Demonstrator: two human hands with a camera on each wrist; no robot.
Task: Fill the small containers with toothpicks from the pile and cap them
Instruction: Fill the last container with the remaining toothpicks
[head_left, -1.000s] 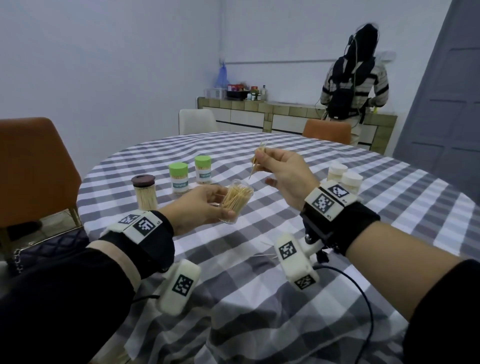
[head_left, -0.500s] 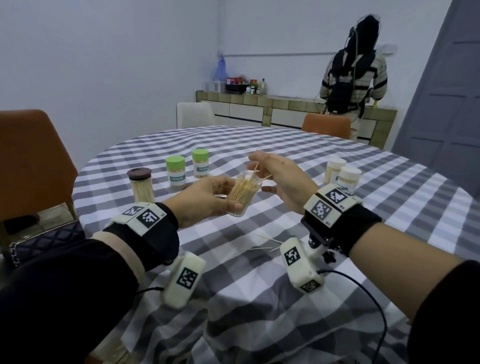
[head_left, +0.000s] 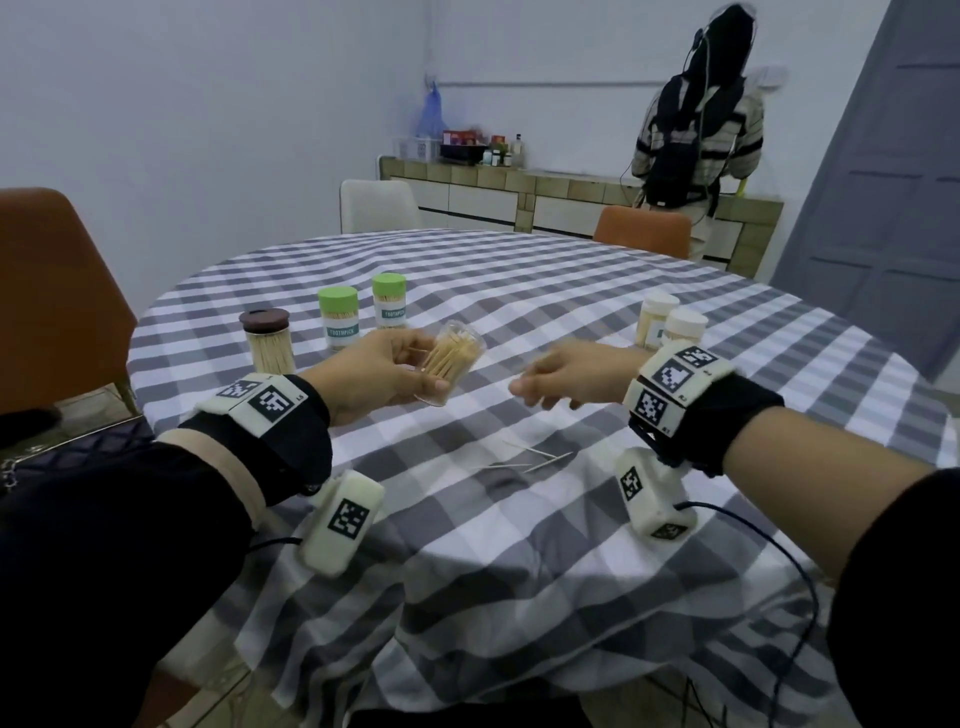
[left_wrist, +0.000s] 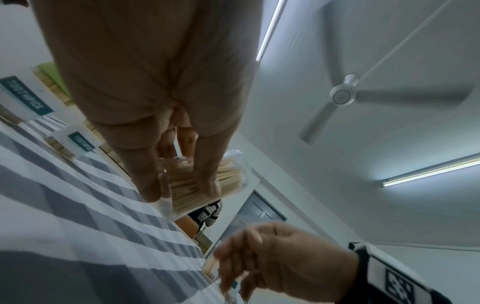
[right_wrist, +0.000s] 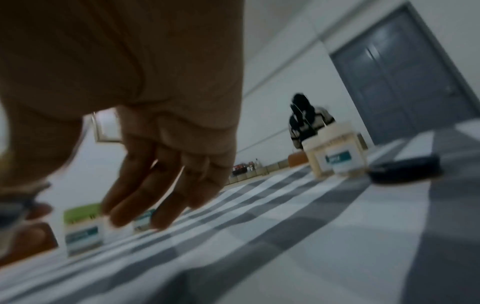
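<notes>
Above the tabletop, my left hand gripped a clear uncapped container, tilted and packed with pale toothpicks. My right hand, just right of that container, was blurred, its fingers loose and holding nothing I could see. Beyond the container stood two green-capped jars labelled TOOTHPICK; a few loose toothpicks lay nearer me.

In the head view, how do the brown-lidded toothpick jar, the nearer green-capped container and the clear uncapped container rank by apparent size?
1. Clear uncapped container, nearest the camera, so unsure.
2. Brown-lidded toothpick jar and nearer green-capped container: alike.
</notes>
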